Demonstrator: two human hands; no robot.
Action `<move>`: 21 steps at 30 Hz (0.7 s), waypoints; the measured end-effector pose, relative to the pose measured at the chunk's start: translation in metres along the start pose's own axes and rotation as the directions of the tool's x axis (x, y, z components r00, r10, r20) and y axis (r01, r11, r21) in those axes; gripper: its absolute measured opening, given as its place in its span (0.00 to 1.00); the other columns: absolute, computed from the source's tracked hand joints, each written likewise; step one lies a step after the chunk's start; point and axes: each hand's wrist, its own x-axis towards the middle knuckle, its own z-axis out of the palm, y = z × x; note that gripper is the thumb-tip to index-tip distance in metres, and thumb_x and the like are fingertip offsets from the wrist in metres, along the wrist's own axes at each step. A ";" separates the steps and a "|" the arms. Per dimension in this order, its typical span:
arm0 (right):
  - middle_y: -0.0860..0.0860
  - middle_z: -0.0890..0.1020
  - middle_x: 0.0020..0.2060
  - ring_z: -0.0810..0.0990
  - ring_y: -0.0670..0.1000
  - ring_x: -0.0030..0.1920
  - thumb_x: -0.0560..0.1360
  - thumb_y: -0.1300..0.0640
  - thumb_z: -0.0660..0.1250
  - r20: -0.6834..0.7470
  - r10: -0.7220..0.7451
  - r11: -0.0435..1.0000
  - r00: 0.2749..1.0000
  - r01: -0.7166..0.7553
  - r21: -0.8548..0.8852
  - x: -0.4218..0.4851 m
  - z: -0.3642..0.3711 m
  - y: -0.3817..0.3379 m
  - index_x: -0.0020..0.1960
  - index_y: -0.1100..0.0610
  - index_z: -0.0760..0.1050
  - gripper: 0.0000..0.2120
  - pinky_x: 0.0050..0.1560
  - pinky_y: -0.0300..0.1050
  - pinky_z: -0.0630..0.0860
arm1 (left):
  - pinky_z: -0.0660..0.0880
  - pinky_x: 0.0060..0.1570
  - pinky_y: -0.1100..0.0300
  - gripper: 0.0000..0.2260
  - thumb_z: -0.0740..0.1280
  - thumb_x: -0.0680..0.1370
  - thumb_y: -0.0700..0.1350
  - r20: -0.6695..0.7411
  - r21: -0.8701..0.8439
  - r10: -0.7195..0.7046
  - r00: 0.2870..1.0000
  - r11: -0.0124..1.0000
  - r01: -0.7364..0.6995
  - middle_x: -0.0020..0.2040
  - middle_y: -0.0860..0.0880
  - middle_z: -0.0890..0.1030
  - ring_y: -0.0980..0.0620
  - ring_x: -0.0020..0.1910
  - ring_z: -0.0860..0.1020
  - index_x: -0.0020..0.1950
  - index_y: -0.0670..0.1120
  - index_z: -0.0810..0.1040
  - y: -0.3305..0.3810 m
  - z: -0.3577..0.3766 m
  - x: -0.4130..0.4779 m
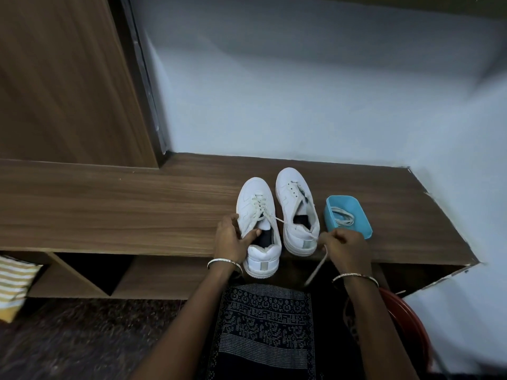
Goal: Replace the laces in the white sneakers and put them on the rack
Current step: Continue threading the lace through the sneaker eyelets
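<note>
On the desk [137,209] my left hand [233,237] grips the left sneaker [255,201] at its collar, fingers curled round the outer side and thumb hooked into the opening, with the heel poking just over the front edge. From its upper eyelets a lace [279,220] runs taut across the side of the right sneaker [290,193], which stands just beside it with most of its eyelets showing bare. My right hand [343,245] pinches that lace near the right sneaker's heel, and the loose end dangles below my fingers. I judge this to be the unlacing of the left sneaker, so I should pin the shoe down firmly with my left hand, pull along the line of each eyelet, not sideways, and free one crossing at a time so nothing snags or drags the other shoe. Furthest right, a blue tub [341,196] holds the spare laces [341,216], close by my right hand.
</note>
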 end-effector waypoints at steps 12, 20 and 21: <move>0.55 0.84 0.50 0.81 0.55 0.53 0.75 0.58 0.70 0.211 -0.359 0.871 0.909 0.408 -0.275 0.016 0.082 -0.036 0.55 0.60 0.82 0.10 0.55 0.52 0.78 | 0.76 0.45 0.54 0.07 0.73 0.75 0.47 0.089 0.000 -0.036 0.995 0.999 0.036 0.39 0.49 0.83 0.48 0.41 0.81 0.42 0.45 0.80 0.016 -0.008 0.014; 0.53 0.84 0.38 0.82 0.56 0.43 0.75 0.59 0.67 0.077 -0.281 0.919 0.957 0.292 -0.266 0.013 0.077 -0.036 0.40 0.56 0.77 0.05 0.44 0.49 0.78 | 0.71 0.42 0.55 0.11 0.69 0.79 0.43 0.188 -0.180 -0.119 0.975 0.972 0.154 0.34 0.49 0.78 0.50 0.36 0.73 0.37 0.46 0.75 0.017 -0.017 0.020; 0.53 0.83 0.37 0.81 0.56 0.42 0.75 0.60 0.67 0.040 -0.290 0.924 0.956 0.291 -0.247 0.012 0.074 -0.034 0.40 0.57 0.77 0.05 0.43 0.50 0.78 | 0.70 0.43 0.56 0.11 0.67 0.80 0.42 0.194 -0.205 -0.129 0.972 0.964 0.169 0.34 0.50 0.78 0.51 0.36 0.73 0.37 0.46 0.75 0.018 -0.018 0.021</move>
